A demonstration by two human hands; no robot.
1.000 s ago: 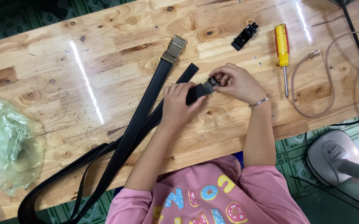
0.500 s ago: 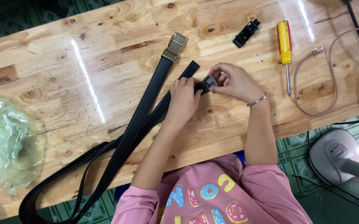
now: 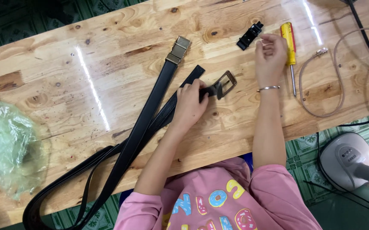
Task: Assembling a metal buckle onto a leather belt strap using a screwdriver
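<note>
The left hand [image 3: 191, 104] was closed around the end of a black belt [image 3: 161, 123], pinning it to the wooden bench [image 3: 108, 55] just behind a rectangular metal buckle [image 3: 223, 84] that sat at the strap's tip, its frame tilted up off the wood. The right hand [image 3: 270, 53] was off the belt, fingers loosely curled and holding nothing that could be made out, resting between a small black clip [image 3: 249, 35] and a yellow-handled screwdriver [image 3: 288, 40].

Judged from this, the buckle appeared already mounted on the strap end, though whether it was fastened tight could not be told; the clip and the screwdriver lay unused.

The held belt was dark and matte, running back toward the bench's near edge and hanging over it. Just beside it lay a second black belt [image 3: 150, 106] with a brass-coloured buckle [image 3: 178, 49], untouched.
</note>
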